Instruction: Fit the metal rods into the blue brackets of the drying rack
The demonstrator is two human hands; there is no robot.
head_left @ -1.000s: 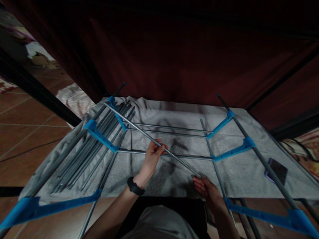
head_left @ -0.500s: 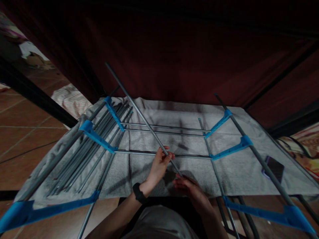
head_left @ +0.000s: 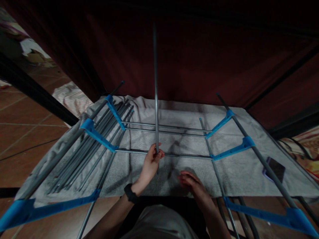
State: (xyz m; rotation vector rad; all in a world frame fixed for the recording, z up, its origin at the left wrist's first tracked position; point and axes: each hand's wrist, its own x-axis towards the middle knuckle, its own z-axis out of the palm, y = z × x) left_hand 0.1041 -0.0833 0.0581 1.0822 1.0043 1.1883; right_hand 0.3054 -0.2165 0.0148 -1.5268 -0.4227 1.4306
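My left hand point(head_left: 151, 162), with a dark watch on its wrist, is closed around the lower part of a thin grey metal rod point(head_left: 156, 83). The rod points away from me, almost straight up the view. To the right, my right hand point(head_left: 193, 182) is slightly blurred and holds nothing, its fingers stretched out apart from the rod. Around both hands stands a rack frame of grey tubes, with blue plastic brackets point(head_left: 101, 136) on the left and matching blue brackets point(head_left: 230, 149) on the right. Thin crossbars point(head_left: 186, 156) join the two sides.
Several loose grey rods point(head_left: 87, 152) lie bundled inside the frame's left side. Grey cloth point(head_left: 174, 109) covers the surface below. A phone point(head_left: 275, 169) rests at the right, partly behind a tube. Dark red fabric point(head_left: 199, 59) hangs at the back.
The rod has swung from leaning up-left to pointing nearly straight away. My left hand moved slightly left with it. My right hand let go of the rod's near end and moved right.
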